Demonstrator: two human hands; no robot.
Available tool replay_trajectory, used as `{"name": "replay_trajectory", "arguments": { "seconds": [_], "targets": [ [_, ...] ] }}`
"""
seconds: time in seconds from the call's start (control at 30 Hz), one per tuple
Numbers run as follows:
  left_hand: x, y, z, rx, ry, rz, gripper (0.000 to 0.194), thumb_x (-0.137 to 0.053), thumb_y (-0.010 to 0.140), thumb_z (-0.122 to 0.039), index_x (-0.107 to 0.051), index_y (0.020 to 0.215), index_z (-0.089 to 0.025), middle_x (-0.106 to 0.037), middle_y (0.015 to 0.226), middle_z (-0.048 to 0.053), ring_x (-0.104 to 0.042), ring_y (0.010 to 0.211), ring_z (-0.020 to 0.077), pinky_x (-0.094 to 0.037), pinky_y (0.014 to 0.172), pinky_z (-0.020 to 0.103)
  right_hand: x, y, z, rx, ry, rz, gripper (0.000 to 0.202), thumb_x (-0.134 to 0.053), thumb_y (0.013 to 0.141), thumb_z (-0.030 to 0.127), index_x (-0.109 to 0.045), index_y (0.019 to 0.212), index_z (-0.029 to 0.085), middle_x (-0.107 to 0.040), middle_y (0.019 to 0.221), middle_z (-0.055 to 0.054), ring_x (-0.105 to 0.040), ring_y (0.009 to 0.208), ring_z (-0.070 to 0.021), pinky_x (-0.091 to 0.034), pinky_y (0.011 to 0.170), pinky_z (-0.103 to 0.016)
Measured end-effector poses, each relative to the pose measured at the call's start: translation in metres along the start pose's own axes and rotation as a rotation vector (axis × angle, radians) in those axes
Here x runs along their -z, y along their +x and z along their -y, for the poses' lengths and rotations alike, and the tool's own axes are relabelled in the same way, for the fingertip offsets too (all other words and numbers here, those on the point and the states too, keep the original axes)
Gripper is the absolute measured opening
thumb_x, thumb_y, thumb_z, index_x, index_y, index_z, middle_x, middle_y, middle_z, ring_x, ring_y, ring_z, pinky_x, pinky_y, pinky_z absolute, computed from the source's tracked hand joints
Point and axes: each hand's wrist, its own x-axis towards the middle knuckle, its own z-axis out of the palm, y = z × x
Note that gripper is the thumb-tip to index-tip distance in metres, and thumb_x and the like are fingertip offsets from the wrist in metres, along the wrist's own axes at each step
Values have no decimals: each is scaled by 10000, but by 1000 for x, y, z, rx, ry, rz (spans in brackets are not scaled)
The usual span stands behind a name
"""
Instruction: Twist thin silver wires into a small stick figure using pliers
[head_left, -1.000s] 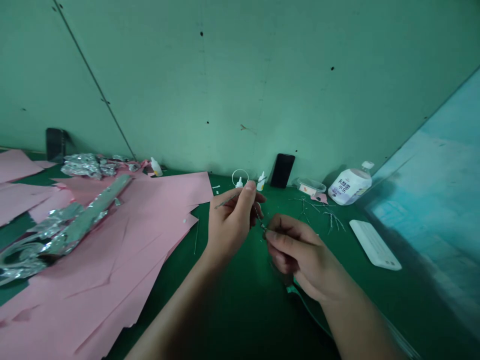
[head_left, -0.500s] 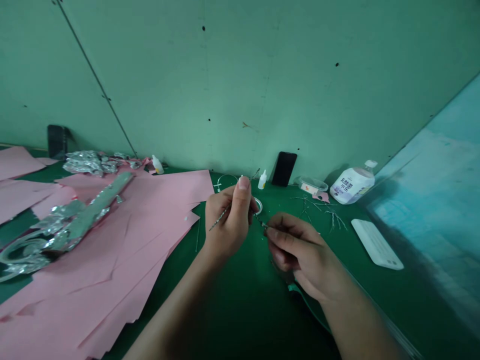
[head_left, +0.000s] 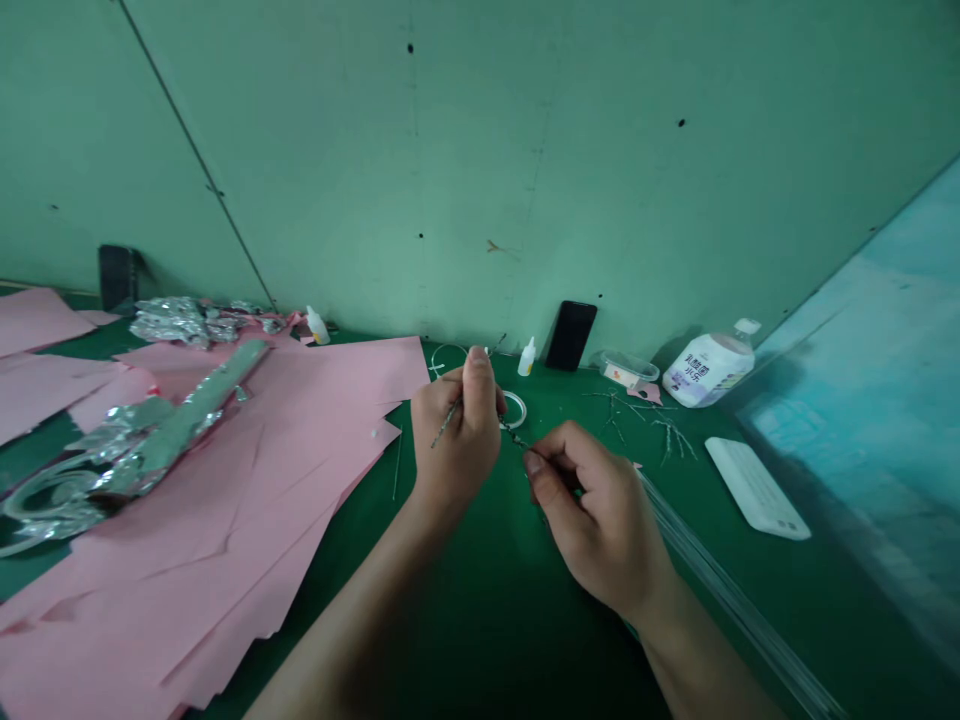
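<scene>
Between my hands runs a thin twisted wire point(head_left: 514, 437), dark and silvery. My left hand point(head_left: 459, 425) is closed around it with the thumb on top, and wire ends stick out on both sides of the fist. My right hand point(head_left: 592, 510) pinches the wire's right end between thumb and forefinger. Just behind the wire lies a white ring-shaped roll point(head_left: 515, 410), partly hidden by my left hand. Several branched twisted wires point(head_left: 671, 438) lie on the green table beyond my right hand.
Pink sheets point(head_left: 300, 440) with foil strips point(head_left: 180, 430) cover the left. At the back stand a small glue bottle point(head_left: 527, 357), a phone point(head_left: 571, 335), a plastic tub point(head_left: 628, 370) and a large bottle point(head_left: 711, 368). A white power bank point(head_left: 757, 488) and long clear strands point(head_left: 742, 600) lie right.
My right hand has rotated, its fingers still pinching the wire near the left hand. The long strands beside the right forearm show more now. My left hand has hardly moved.
</scene>
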Motion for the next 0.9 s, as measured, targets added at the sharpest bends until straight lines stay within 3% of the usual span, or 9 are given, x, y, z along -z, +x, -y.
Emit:
{"name": "replay_trajectory", "arguments": {
  "seconds": [0.13,0.3,0.47,0.63,0.77,0.9],
  "targets": [
    [0,0,2,20,-38,11,605,-430,1009,-431,-504,464,-179,-493,446,1,-474,443,84,-337,473,252,0,0,-2,-31,45,9,178,-516,959,293,-512,793,229,-580,650,14,-535,526,-120,-351,476,-270],
    [0,0,3,4,-114,61,595,-410,1016,-432,-493,481,-186,-479,460,-9,-457,439,81,-344,468,249,-1,3,-3,-239,498,127,198,-603,930,372,-596,829,203,-647,704,7,-646,622,-120,-448,536,-239],
    [0,-1,1,-19,-90,28,560,-455,1008,-387,-481,486,-188,-479,459,-15,-449,444,82,-335,469,257,-4,5,-2,-388,798,135,183,-719,837,333,-643,814,169,-686,696,-14,-684,618,-139,-497,546,-247],
    [-1,-3,-1,-43,-17,-17,587,-397,1030,-348,-461,470,-184,-480,447,-13,-453,425,72,-330,451,246,-7,4,0,-432,878,133,179,-770,802,312,-679,807,157,-718,723,-30,-714,668,-153,-562,614,-267],
    [-1,-4,1,-153,33,-88,584,-405,1025,-357,-455,471,-181,-471,418,-17,-444,386,64,-310,412,239,-10,3,2,-416,885,88,179,-790,787,306,-694,785,155,-715,698,-22,-706,657,-143,-580,637,-270],
    [0,-4,-1,-241,63,-90,577,-404,1022,-319,-453,465,-177,-474,410,-19,-439,372,54,-297,400,231,-9,3,1,-564,1073,159,184,-826,742,287,-689,757,164,-716,702,-15,-721,688,-164,-582,648,-284]
  ]
}}
